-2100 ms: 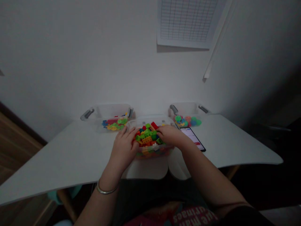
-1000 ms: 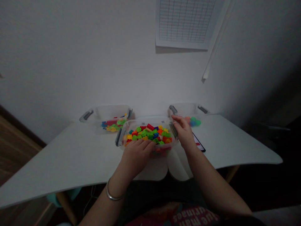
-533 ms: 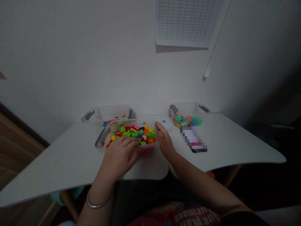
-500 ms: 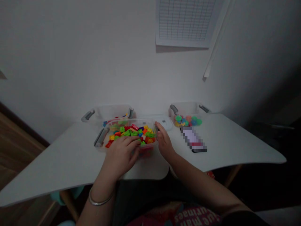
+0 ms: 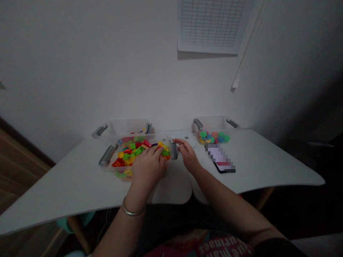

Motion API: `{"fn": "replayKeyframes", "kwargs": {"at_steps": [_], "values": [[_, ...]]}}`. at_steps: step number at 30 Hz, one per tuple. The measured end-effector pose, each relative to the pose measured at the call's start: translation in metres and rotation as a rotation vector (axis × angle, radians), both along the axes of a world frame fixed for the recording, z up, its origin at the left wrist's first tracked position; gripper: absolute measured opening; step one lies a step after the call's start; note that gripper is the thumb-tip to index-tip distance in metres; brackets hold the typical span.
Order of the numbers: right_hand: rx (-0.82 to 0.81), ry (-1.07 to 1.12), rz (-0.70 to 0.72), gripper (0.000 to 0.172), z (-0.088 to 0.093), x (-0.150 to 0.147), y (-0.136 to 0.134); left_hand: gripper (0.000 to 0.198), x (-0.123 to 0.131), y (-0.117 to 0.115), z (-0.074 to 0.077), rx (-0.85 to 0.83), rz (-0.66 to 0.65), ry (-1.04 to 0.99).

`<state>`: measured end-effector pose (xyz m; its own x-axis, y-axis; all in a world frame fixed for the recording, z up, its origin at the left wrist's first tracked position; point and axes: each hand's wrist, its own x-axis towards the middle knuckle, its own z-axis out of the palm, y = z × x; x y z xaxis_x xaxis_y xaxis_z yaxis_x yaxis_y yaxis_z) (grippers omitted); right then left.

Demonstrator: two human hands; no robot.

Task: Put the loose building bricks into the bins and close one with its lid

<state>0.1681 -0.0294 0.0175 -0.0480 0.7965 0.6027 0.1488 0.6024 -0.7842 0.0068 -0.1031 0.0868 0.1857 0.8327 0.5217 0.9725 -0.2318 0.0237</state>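
A clear plastic box [image 5: 150, 136] with grey end handles stands on the white table, full of colourful toy building bricks [image 5: 138, 150]. My left hand [image 5: 148, 166], a silver bangle on its wrist, lies palm down over the bricks at the box's near right part. Its fingers are stretched forward on the bricks, and what is under the palm is hidden. At the box's right end, my right hand [image 5: 189, 157] is open on its side, fingers extended toward the grey handle [image 5: 174, 151]. Whether its fingertips touch the handle I cannot tell.
Behind is another clear box [image 5: 125, 125] with a few coloured pieces. A white lid [image 5: 190, 138] lies by the wall. To the right are a clear box [image 5: 214, 123] of round translucent pieces and a phone [image 5: 220, 159]. The table's front edge [image 5: 88, 213] curves near my body.
The box of bricks has shifted a little left. My left hand has moved right across the bricks, and a gap now shows between my right palm and the box's end.
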Motion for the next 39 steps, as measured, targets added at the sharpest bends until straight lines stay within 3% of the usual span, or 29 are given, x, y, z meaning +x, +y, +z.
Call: {"fn": "replayKeyframes", "kwargs": {"at_steps": [3, 5, 10, 16, 31, 39], "values": [[0.046, -0.35, -0.266, 0.026, 0.003, 0.034, 0.019, 0.038, 0.002, -0.002, 0.003, -0.101, 0.048, 0.012], [-0.034, -0.638, -0.411, 0.025, 0.002, 0.052, 0.03, 0.037, 0.004, -0.003, 0.004, -0.14, 0.067, 0.018], [-0.139, -1.023, -0.535, 0.024, -0.013, 0.07, 0.044, 0.035, 0.004, -0.004, 0.008, -0.17, 0.073, 0.038], [-0.165, -1.085, -0.58, 0.024, -0.022, 0.068, 0.046, 0.032, 0.003, -0.005, 0.011, -0.209, 0.063, 0.047], [-0.008, -1.284, -0.489, 0.027, -0.006, 0.067, 0.046, 0.029, 0.006, -0.006, 0.007, -0.124, 0.016, 0.005], [-0.011, -1.314, -0.507, 0.025, -0.001, 0.064, 0.048, 0.031, 0.006, -0.005, 0.012, -0.212, 0.041, 0.036]]}}
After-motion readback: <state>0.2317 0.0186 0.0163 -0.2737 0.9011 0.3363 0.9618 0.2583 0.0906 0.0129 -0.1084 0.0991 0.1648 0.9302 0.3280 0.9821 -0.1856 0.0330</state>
